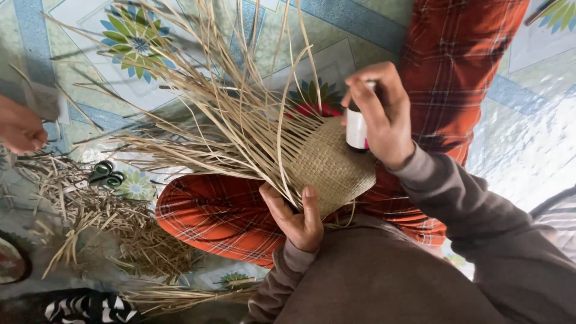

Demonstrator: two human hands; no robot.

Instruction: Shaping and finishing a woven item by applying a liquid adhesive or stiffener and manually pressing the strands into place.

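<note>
While the person sits cross-legged in orange plaid trousers [228,222], the floor beneath is covered by a patterned mat [528,120], pale green and cream with blue bands and printed flower motifs in blue, green and red. Daylight glares off the mat at the right side of the view.

The left hand [297,216] is clenched on the lower edge of a partly woven straw piece [330,165], thumb on top and fingers under it, holding it against the knee. The finished part is a tight tan weave; from its left edge many loose straw strips [222,102] fan upward and leftward across the mat. The right hand [381,117] is grasping a small spray bottle [356,129], white-bodied with a dark base, held upright just above the woven part, forefinger on its top. Grey-brown sleeves cover both arms.

To the left lies a heap of straw offcuts [108,222] on the mat, with green-handled scissors [107,174] resting at its upper edge. A tied bundle of straw [186,295] lies near the bottom edge, beside a black-and-white striped cloth [90,309]. At the far left edge another person's hand [21,129] shows, holding a pale flat piece; what it is cannot be told.
</note>
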